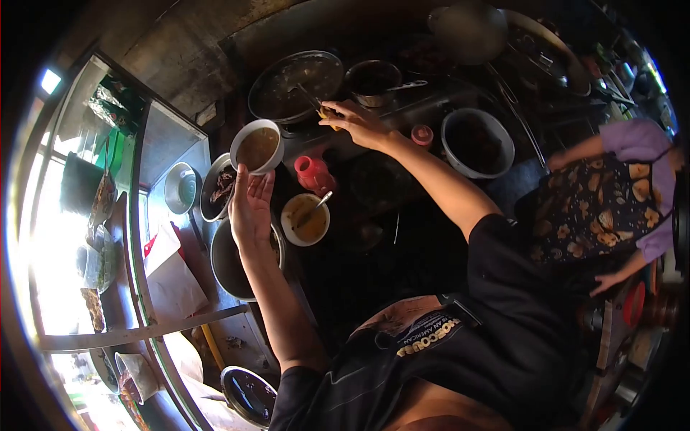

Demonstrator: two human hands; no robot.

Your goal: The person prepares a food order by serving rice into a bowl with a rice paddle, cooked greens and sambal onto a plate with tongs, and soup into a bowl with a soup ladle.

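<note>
A white bowl (257, 149) with brownish liquid in it rests in my left hand (253, 205), whose fingers are under and against its near side. My right hand (356, 123) is closed around the yellow handle (328, 117) of a ladle, and the ladle's metal end reaches into a wide pot of broth (296, 85) at the back. Between my hands, lower down, stands a red plastic jar (314, 174). Just below it is a white bowl of yellow sauce (305, 220) with a spoon in it.
Metal bowls (181, 188) and a large pot (231, 262) stand left, beside a glass-fronted cabinet (136, 237). A small dark pot (373, 80) and a large white-rimmed container (477, 143) lie right. A person in a purple top and patterned apron (596, 208) is at far right.
</note>
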